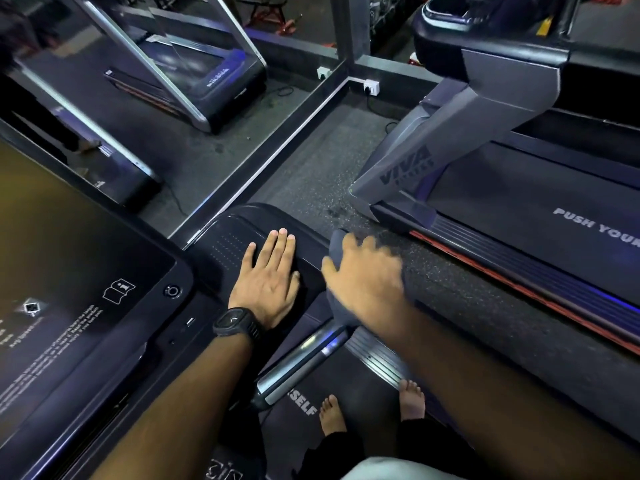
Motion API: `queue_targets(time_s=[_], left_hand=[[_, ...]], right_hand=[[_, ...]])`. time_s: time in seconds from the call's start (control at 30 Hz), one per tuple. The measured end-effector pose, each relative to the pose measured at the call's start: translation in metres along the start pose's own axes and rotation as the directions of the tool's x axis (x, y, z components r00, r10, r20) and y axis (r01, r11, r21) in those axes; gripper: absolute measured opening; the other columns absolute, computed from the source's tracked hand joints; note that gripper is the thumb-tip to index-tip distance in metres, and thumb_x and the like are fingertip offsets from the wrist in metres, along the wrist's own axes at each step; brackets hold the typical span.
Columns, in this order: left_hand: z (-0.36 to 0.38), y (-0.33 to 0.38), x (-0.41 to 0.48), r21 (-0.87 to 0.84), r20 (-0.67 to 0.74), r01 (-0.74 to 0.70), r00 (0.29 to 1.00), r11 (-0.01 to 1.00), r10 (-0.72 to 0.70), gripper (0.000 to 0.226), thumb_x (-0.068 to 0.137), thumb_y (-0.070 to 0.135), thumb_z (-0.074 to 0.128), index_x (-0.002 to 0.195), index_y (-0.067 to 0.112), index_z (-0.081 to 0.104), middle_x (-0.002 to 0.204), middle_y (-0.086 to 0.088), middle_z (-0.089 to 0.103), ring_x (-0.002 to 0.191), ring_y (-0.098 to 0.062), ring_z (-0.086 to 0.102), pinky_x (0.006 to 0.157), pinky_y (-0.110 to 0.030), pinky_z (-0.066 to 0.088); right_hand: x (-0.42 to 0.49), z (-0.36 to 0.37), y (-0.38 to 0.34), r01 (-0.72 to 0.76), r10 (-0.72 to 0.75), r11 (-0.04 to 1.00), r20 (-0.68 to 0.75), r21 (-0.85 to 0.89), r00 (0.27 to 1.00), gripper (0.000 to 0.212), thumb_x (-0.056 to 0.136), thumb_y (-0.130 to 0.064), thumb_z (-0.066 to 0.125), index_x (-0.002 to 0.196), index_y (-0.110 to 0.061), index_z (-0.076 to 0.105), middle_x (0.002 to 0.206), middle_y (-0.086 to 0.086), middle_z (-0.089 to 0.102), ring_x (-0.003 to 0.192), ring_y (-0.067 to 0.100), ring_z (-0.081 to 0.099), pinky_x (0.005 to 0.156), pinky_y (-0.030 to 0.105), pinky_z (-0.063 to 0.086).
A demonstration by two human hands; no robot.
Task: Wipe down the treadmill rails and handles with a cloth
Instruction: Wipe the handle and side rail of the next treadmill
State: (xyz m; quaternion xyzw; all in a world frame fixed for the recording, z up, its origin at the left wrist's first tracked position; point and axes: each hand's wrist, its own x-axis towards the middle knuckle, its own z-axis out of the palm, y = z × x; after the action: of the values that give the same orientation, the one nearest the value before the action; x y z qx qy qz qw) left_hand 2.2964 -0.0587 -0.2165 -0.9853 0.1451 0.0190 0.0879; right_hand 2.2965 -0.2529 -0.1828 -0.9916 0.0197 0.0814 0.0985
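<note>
Now your right hand [363, 282], blurred, curls over the dark cloth [337, 245] and clasps it round the far end of the right handle [304, 360]. Your left hand [268, 278] lies flat, fingers straight, on the black console arm [228, 244] just left of it, holding nothing. By this view the wipe is under way on one handle. No surface shows whether it is already cleaned. The handle's near silver stretch, the foot rail [375, 358] and the left side likely remain.
</note>
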Motion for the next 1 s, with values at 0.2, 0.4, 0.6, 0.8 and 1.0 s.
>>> queue_targets(time_s=[0.2,0.4,0.6,0.8,1.0], left_hand=[[-0.005,0.003,0.002,-0.054,0.012,0.014,1.000,0.998,-0.014,0.069,0.099,0.047,0.014,0.158,0.011,0.021,0.165,-0.007,0.019,0.153,-0.021,0.014,0.121,-0.050,0.017],[-0.004,0.008,0.000,-0.066,-0.006,0.043,0.999,0.997,-0.044,0.068,0.099,0.046,0.017,0.156,0.010,0.027,0.164,-0.008,0.025,0.153,-0.023,0.018,0.121,-0.051,0.020],[-0.001,0.008,0.003,-0.093,-0.025,0.033,0.999,0.995,-0.035,0.067,0.100,0.046,0.021,0.156,0.010,0.027,0.164,-0.008,0.023,0.153,-0.020,0.016,0.122,-0.052,0.017],[0.001,0.008,0.003,-0.085,0.003,0.016,1.000,0.996,-0.016,0.069,0.100,0.048,0.018,0.159,0.012,0.018,0.167,-0.006,0.012,0.154,-0.019,0.009,0.123,-0.052,0.012],[0.002,0.008,0.005,-0.061,0.022,0.002,1.000,0.998,-0.001,0.073,0.099,0.052,0.014,0.159,0.012,0.014,0.167,-0.007,0.009,0.155,-0.020,0.006,0.122,-0.055,0.013]], right_hand=[[0.010,-0.008,0.000,0.154,-0.154,0.988,0.102,0.006,0.983,0.067,0.097,-0.063,0.041,0.147,-0.018,0.039,0.134,0.016,0.055,0.114,0.039,0.059,0.089,0.045,0.046],[0.004,-0.001,0.003,-0.006,0.004,1.000,0.060,0.024,0.998,0.064,0.096,-0.062,0.040,0.139,-0.015,0.047,0.128,0.019,0.060,0.110,0.038,0.061,0.086,0.045,0.046],[0.009,-0.006,-0.003,0.131,-0.136,0.990,0.136,0.047,0.981,0.067,0.098,-0.061,0.040,0.153,-0.023,0.033,0.142,0.017,0.050,0.120,0.040,0.056,0.091,0.047,0.046],[-0.003,0.000,0.003,-0.026,0.026,1.000,0.059,-0.008,0.998,0.061,0.098,-0.059,0.037,0.142,-0.017,0.046,0.129,0.018,0.058,0.112,0.039,0.060,0.088,0.046,0.046],[0.009,-0.005,-0.004,0.075,-0.081,0.995,0.110,0.060,0.991,0.064,0.099,-0.062,0.037,0.147,-0.021,0.041,0.134,0.016,0.057,0.114,0.039,0.059,0.090,0.045,0.046]])
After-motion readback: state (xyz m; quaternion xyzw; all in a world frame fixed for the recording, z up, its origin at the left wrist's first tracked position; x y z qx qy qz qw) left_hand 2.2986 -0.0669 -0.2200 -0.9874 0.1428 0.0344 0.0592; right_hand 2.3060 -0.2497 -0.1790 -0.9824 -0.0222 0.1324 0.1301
